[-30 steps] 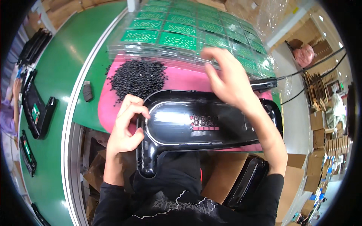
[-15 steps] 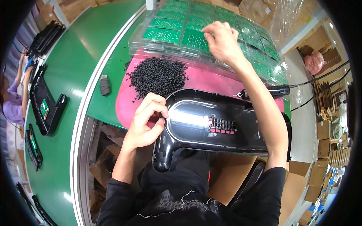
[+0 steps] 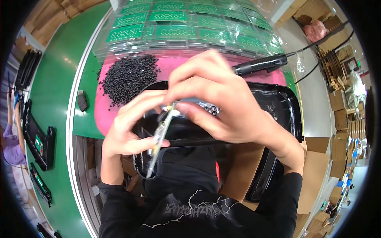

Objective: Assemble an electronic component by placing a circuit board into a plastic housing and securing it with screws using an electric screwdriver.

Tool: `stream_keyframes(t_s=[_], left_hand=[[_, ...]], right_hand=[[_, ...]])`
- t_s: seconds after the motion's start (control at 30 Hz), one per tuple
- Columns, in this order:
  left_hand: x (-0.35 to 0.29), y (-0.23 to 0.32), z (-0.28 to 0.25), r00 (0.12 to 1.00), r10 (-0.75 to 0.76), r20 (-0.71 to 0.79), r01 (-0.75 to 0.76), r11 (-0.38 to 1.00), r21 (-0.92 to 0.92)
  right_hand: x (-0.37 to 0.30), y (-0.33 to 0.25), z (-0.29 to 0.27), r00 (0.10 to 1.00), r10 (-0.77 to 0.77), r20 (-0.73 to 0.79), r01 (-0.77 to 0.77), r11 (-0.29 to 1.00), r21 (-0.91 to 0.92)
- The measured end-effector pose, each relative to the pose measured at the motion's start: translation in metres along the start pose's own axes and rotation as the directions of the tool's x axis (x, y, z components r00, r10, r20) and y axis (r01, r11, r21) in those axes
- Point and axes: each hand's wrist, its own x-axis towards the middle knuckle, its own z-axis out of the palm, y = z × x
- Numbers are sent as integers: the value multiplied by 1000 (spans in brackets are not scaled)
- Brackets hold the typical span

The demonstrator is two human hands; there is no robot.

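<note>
A circuit board (image 3: 160, 137), seen nearly edge-on, is held up between both hands above the black plastic housing (image 3: 274, 97). My left hand (image 3: 125, 123) grips its left side, thumb underneath and fingers over the top. My right hand (image 3: 222, 95) pinches its upper end between thumb and fingers, slightly blurred. The glossy housing lies at the table's front edge, partly hidden by my hands and forearm. Beyond it on the pink mat (image 3: 170, 65) is a heap of small black screws (image 3: 129, 77). An electric screwdriver (image 3: 262, 64) rests behind the housing on the right.
Clear plastic trays (image 3: 190, 41) of green circuit boards fill the back of the table. A small dark wrapped object (image 3: 82, 101) lies left of the mat. On the green bench (image 3: 63, 99) at left are more black housings (image 3: 39, 139); a person in purple sits beyond. Cardboard boxes (image 3: 313, 158) stand at right.
My right hand has come back from the trays to the housing, and a circuit board is now held in both hands. My left hand has left the housing's rim. The view has shifted.
</note>
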Motion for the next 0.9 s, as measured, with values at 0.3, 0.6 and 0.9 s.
stream_keyframes(t_s=[0.3, 0.6, 0.9], left_hand=[[-6, 3, -16, 949, -159, -272, 239, 926, 293], [16, 19, 8, 991, -115, -74, 136, 885, 445], [16, 30, 25, 984, -86, 154, 22, 926, 377]], right_hand=[[-49, 3, -29, 990, -140, 30, 88, 426, -900], [-49, -43, -7, 912, -398, -100, 252, 736, -629], [-74, -50, -1, 989, -8, -149, -83, 802, -592]])
